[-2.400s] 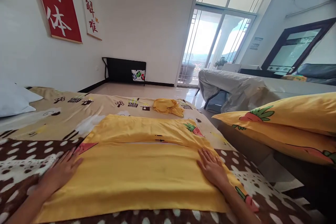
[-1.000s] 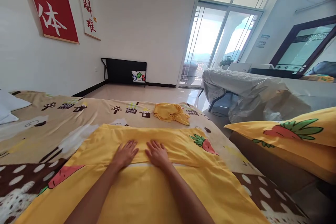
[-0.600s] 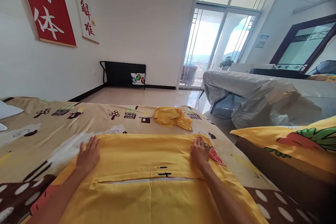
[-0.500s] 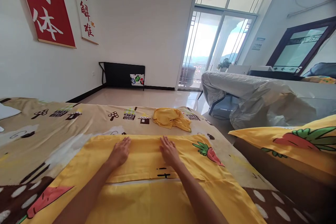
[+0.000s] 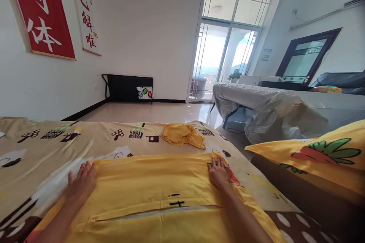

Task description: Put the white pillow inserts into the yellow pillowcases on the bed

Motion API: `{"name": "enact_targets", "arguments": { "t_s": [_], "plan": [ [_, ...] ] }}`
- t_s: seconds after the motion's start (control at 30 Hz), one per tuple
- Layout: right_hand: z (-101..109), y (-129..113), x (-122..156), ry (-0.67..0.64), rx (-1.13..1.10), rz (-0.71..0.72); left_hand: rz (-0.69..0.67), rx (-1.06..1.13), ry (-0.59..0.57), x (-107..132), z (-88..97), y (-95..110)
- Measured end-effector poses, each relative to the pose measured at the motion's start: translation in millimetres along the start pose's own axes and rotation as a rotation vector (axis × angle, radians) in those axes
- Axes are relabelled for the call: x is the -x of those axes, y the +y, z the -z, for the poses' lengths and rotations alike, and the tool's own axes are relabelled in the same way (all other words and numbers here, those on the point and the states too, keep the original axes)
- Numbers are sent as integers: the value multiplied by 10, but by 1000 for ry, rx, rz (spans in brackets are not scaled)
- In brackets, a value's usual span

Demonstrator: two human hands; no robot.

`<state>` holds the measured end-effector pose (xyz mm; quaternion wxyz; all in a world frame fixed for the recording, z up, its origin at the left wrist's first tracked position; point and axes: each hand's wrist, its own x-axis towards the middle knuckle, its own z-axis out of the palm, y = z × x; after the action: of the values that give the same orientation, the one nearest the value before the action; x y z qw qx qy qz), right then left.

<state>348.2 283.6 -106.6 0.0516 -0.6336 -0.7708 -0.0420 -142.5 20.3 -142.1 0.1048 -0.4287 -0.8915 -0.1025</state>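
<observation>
A yellow pillowcase [image 5: 151, 186] with carrot prints lies flat on the patterned bed sheet [image 5: 42, 148] in front of me. My left hand [image 5: 81, 182] rests open, palm down, on its far left corner. My right hand [image 5: 219, 171] lies open and flat on its far right corner, partly over a carrot print. A white zip line runs across the pillowcase nearer to me.
A crumpled yellow cloth [image 5: 182, 135] lies on the bed beyond the pillowcase. Yellow carrot-print pillows [image 5: 313, 155] sit at the right. A covered piece of furniture [image 5: 256, 102] stands past the bed, with a glass balcony door [image 5: 222, 62] behind.
Both hands have slid apart from the middle of the pillowcase's far edge to its left and right corners. The view has tilted up slightly.
</observation>
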Motion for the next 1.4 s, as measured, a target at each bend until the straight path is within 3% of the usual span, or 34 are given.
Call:
{"name": "enact_targets", "arguments": {
  "t_s": [0.07, 0.17, 0.23, 0.3, 0.4, 0.47, 0.5, 0.57, 0.63, 0.7, 0.83, 0.93, 1.0, 1.07, 1.2, 1.4],
  "plan": [
    [48, -539, 275, 20, -31, 119, -143, -55, -15, 187, 112, 648],
    [15, -1340, 708, -105, -257, 543, -431, 127, -299, 517, 245, 1631],
    [-31, -1502, 872, -181, -357, 705, -527, 217, -382, 661, 269, 1863],
    [-54, -1252, 885, -206, -345, 634, -470, 212, -358, 693, 256, 1616],
    [-43, -379, 738, -170, -230, 342, -260, 62, -283, 599, 215, 654],
    [-25, 183, 643, -23, -145, 243, -203, -43, -298, 547, 202, 12],
    [-15, 373, 619, 34, -109, 204, -177, -72, -269, 544, 207, -216],
    [20, 503, 634, 117, -64, 169, -154, -120, -143, 581, 256, -404],
    [86, 306, 755, 153, -53, 188, -190, -126, -5, 642, 368, -236],
    [185, -115, 992, 119, -118, 314, -300, -48, 18, 692, 530, 198],
    [369, -1008, 1647, -121, -407, 930, -578, 268, -222, 722, 781, 1281],
    [360, -1303, 1978, -253, -504, 1131, -695, 352, -358, 748, 714, 1809],
    [252, -1322, 2043, -282, -507, 1123, -713, 350, -381, 788, 582, 1945],
    [88, -1285, 2023, -254, -460, 1045, -723, 356, -402, 830, 461, 1957],
    [-206, -1251, 1944, -39, -387, 806, -769, 362, -432, 870, 405, 1880],
    [-338, -1305, 1937, 216, -349, 887, -778, 325, -456, 824, 408, 1910]
  ]
}}
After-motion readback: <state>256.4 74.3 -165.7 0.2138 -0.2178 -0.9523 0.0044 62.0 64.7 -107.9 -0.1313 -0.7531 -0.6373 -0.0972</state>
